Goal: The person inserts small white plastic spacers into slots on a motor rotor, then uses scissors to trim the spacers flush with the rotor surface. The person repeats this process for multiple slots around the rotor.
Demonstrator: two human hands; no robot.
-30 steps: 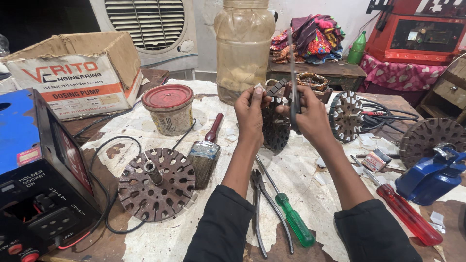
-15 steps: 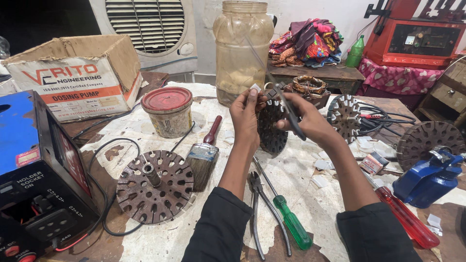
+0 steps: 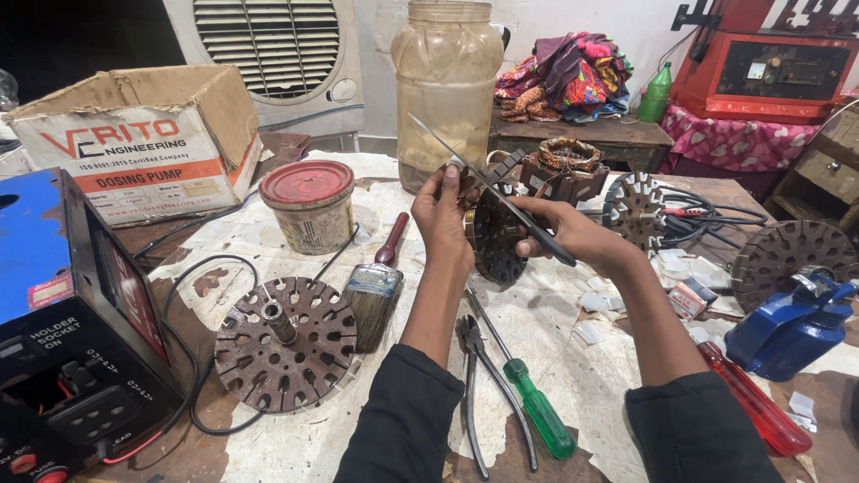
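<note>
We see a worktable covered in stained white paper [image 3: 573,358], cluttered. Biggest items first: a blue-and-black box-shaped power unit [image 3: 63,331] at far left, a brown cardboard carton [image 3: 143,143] behind it, a tall cloudy plastic jar [image 3: 447,89] at the back centre.

On the paper lies a rusty round slotted stator core with a centre shaft [image 3: 286,353], flat, near the left forearm. Just beside it is a flat paintbrush with a dark red handle [image 3: 376,286], and behind that a small tin with a red lid [image 3: 311,204]. Right side: a blue metal housing [image 3: 787,326], a red-handled screwdriver [image 3: 747,402]. Between the forearms lie grey pliers [image 3: 472,394] and a green-handled screwdriver [image 3: 528,402].

The thing in hand: a dark round slotted stator disc [image 3: 495,237], held upright above the table. Our left hand [image 3: 447,215] is clamped on its upper left edge, fingers wrapped. Our right hand [image 3: 573,234] is closed around the dark handle of a long thin metal blade [image 3: 474,174].

Change: a second ago the blade stood nearly upright between the hands; now it is tilted, tip pointing up-left, laid across the disc's face. Hands sit slightly lower too. We judge the blade is being worked along the slots; exact contact point we cannot tell.
</note>
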